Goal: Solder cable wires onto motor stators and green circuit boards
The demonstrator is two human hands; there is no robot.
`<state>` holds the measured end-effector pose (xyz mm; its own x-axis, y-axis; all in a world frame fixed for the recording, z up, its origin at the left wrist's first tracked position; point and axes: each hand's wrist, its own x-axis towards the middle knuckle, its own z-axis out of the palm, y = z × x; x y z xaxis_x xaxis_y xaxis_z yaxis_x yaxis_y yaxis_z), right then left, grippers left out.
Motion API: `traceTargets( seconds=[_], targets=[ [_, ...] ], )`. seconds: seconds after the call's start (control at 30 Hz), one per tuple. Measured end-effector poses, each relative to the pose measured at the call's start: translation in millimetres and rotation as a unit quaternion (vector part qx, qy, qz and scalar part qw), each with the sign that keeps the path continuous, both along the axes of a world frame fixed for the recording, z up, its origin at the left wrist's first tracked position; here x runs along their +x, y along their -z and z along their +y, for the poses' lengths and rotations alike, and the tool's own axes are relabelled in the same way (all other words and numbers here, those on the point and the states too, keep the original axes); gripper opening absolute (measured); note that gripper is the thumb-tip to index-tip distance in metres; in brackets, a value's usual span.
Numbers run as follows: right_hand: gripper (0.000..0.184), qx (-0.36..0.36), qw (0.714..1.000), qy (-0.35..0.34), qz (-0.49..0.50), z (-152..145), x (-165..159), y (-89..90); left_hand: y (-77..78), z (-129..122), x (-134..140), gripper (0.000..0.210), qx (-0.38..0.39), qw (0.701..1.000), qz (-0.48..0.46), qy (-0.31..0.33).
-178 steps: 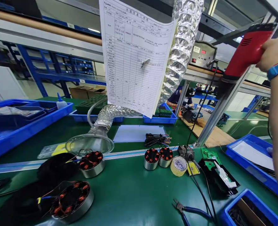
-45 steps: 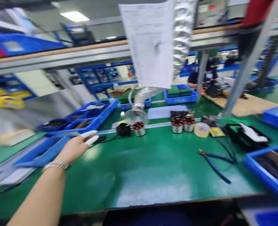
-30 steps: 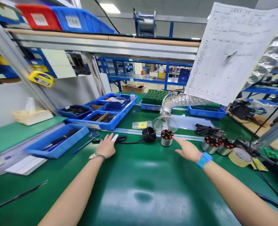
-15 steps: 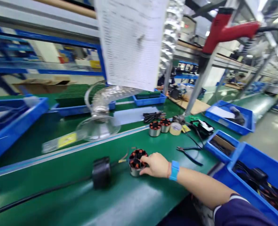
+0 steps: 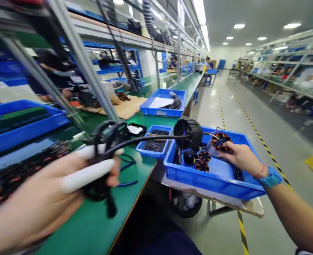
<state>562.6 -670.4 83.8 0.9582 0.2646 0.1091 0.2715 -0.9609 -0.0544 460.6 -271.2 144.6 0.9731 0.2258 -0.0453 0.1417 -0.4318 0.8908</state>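
Surface (image 5: 98, 226): green, extending from the left foreground into the distance. Blue bin (image 5: 198, 179): seated just beside the surface edge, on a pale board (image 5: 251, 206), containing two small wound cores (image 5: 204, 156) and dark cables (image 5: 236, 172). Small blue tray (image 5: 151, 154): placed on the surface, near the bin, loaded with black pieces (image 5: 155, 145). Left hand (image 5: 58, 184): raised over the surface, closed around a coiled black cable (image 5: 145, 139); white covers (image 5: 90, 174) visible on fingers; outline blurred. Right hand (image 5: 242, 159): narrowed to a pinch, thumb and fingers gripping a wound motor core (image 5: 220, 141) at one side. Cable: routed from the left hand across to a black housing (image 5: 193, 132). Housing: suspended between both hands, in line with the bin. Motor core: held at the bin, coils exposed; contact with bin or contents not determinable. Thin wires (image 5: 210, 134): partly yellow, spanning from housing to core.
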Motion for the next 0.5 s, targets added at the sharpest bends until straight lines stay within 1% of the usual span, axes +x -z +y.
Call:
traceTargets(
  seconds=[0.03,0.1,0.17,0.23,0.3,0.4,0.43,0.5],
  targets=[
    [0.036,-0.022,0.999,0.029,0.025,-20,11,13.4,-2.1,-21,15,0.03,-0.057,0.997,0.0,0.049],
    [0.032,-0.031,0.995,0.055,0.072,-50,29,44.5,2.5,-64,48,0.024,-0.174,0.975,0.004,0.139],
    [0.027,-0.025,0.99,0.059,0.122,-67,43,77.0,16.5,-102,82,0.021,-0.216,0.959,0.022,0.18],
    [0.024,-0.017,0.983,0.053,0.173,-74,51,106.5,34.1,-130,114,0.022,-0.237,0.955,0.042,0.173],
    [0.025,-0.008,0.976,0.044,0.215,-76,55,130.1,50.6,-148,141,0.02,-0.257,0.953,0.041,0.153],
    [0.032,0.009,0.968,0.038,0.249,-75,61,152.5,74.5,-163,174,0.019,-0.292,0.95,0.004,0.109],
    [0.034,0.013,0.967,0.04,0.252,-75,63,157.0,84.2,-167,182,0.019,-0.273,0.957,0.003,0.094],
    [0.035,0.018,0.966,0.047,0.255,-73,69,162.7,108.1,-170,193,0.022,-0.17,0.982,0.042,0.076]
  ],
)
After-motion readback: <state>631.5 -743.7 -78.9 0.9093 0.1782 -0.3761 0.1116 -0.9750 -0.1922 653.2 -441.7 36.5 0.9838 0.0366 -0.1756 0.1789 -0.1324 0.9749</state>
